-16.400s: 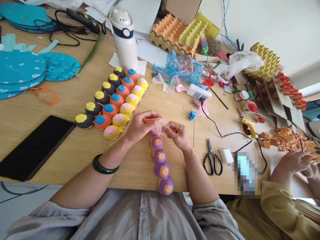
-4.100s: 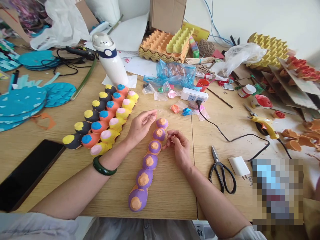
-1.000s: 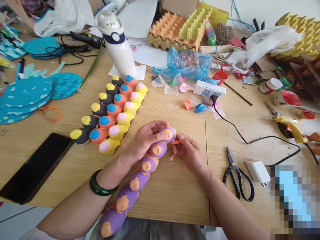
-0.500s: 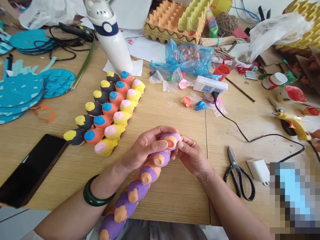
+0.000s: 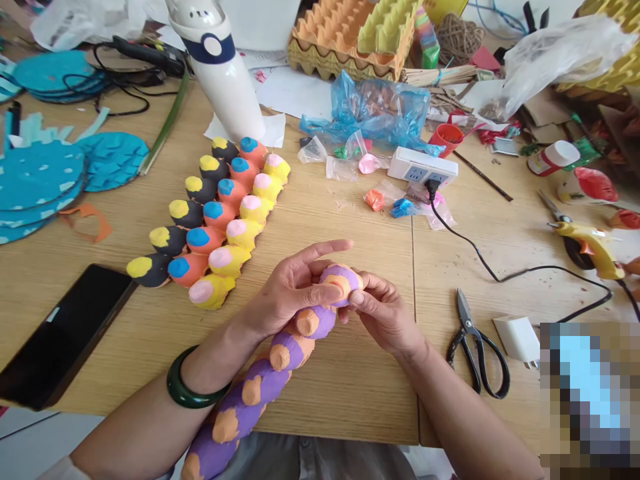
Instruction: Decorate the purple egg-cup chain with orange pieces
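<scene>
A long purple strip with orange knobs (image 5: pixel 265 377) runs from the bottom edge up to both hands. My left hand (image 5: pixel 305 283) grips its upper end from the left, thumb across the front and index finger stretched out above. From the right, my right hand (image 5: pixel 377 303) pinches the same end between thumb and fingers. Left of the hands lie joined rows of painted cups: black with yellow tips (image 5: pixel 186 213), orange with blue tips (image 5: pixel 220 219) and yellow with pink tips (image 5: pixel 243 233).
A black phone (image 5: pixel 65 333) lies at left, a white bottle (image 5: pixel 225 80) stands behind the cups. Scissors (image 5: pixel 467 327), a white adapter (image 5: pixel 516 340) and a yellow glue gun (image 5: pixel 590 247) lie at right. A power strip (image 5: pixel 423 167) trails a black cord. Egg trays (image 5: pixel 345 40) sit behind.
The purple strip's lower part has swung slightly left. My left index finger has lifted off the strip's end and straightened.
</scene>
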A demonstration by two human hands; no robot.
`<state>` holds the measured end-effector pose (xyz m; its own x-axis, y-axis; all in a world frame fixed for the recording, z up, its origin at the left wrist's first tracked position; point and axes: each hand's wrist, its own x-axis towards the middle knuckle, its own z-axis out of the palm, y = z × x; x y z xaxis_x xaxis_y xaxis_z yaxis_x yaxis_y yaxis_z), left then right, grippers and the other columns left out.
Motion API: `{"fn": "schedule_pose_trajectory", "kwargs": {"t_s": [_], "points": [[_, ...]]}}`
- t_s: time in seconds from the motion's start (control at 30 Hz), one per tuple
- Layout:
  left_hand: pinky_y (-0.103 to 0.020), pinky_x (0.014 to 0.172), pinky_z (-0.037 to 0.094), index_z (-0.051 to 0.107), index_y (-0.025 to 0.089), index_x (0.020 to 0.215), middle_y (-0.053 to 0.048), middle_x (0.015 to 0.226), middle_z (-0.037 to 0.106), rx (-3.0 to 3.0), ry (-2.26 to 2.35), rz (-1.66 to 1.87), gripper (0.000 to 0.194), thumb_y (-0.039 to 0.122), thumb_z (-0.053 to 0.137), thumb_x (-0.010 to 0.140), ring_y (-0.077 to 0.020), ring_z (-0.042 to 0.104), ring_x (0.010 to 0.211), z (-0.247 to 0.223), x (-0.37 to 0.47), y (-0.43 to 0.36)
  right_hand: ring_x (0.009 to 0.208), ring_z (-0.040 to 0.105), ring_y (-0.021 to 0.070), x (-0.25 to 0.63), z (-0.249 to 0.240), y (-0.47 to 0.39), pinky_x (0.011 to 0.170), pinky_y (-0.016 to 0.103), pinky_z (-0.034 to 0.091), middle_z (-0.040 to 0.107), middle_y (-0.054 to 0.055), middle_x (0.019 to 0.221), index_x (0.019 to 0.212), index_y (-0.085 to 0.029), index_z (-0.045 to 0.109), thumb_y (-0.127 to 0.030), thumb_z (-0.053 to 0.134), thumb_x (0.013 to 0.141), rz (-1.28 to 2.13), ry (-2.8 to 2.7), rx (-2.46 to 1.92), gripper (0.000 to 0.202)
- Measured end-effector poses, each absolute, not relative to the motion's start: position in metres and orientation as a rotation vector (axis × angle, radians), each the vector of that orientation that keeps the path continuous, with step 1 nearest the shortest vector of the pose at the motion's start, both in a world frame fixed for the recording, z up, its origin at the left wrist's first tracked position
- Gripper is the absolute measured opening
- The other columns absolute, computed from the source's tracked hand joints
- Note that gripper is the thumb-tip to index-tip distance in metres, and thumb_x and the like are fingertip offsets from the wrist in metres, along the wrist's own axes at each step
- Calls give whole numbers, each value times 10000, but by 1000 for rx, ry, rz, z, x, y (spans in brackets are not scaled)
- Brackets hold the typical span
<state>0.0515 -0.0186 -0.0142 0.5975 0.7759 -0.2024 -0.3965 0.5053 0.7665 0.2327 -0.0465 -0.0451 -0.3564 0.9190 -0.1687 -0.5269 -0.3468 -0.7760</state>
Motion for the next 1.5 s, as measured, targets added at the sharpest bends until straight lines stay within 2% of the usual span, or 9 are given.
{"fn": "schedule_pose_trajectory", "kwargs": {"t_s": [0.2,0.37,0.6,0.73,0.9,1.03,1.13,1.33,1.5], "points": [[-294,658,580,641,340,1364,17,882,669,767,657,755,502,230,761,890,-145,684,684,-17,51,-19,619,627,99,232,-47,-45,594,225,568,679,-21,749,751,-204,734,-388,880,801,1863,-763,-767,240],[-307,695,568,705,294,1310,-38,978,701,753,628,701,488,394,784,839,-190,698,764,-19,52,-19,619,635,106,234,-49,-44,606,234,568,679,-19,732,746,-196,708,-425,871,804,1864,-767,-790,287],[-289,658,572,704,294,1295,9,859,686,732,646,755,467,270,806,840,-161,705,680,-20,54,-18,614,614,101,235,-48,-44,602,237,562,660,-23,747,772,-211,719,-405,856,825,1832,-802,-799,243],[-261,638,573,671,285,1342,2,882,692,730,618,748,509,244,802,852,-151,709,684,-19,52,-17,641,614,107,234,-48,-44,593,236,565,659,-15,765,765,-207,727,-415,869,808,1838,-801,-804,256],[-248,659,594,675,281,1340,27,837,661,659,589,715,494,220,780,861,-92,639,618,-17,52,-16,647,637,113,234,-49,-44,603,240,573,679,-10,770,761,-209,737,-399,867,812,1846,-803,-785,236],[-252,663,581,721,257,1281,-21,937,692,647,551,690,454,296,787,834,-132,673,709,-17,52,-15,622,644,119,235,-51,-45,616,260,577,702,-6,755,787,-211,740,-419,859,818,1858,-826,-809,242],[-248,626,544,714,259,1299,-42,964,703,675,564,690,519,334,815,795,-154,672,713,-16,52,-16,640,648,122,236,-51,-46,629,263,579,706,-2,768,780,-206,730,-426,862,814,1849,-831,-829,259],[-261,643,553,727,251,1269,-31,883,720,672,672,660,437,256,757,833,-141,637,676,-17,52,-14,636,645,122,234,-53,-46,636,267,582,710,0,785,787,-210,740,-412,852,828,1848,-880,-840,234],[-251,614,552,729,253,1245,9,748,675,537,608,623,427,228,756,819,-131,626,618,-17,53,-10,646,651,123,233,-51,-45,643,266,580,707,1,792,778,-212,743,-407,858,821,1867,-863,-854,231]]}}
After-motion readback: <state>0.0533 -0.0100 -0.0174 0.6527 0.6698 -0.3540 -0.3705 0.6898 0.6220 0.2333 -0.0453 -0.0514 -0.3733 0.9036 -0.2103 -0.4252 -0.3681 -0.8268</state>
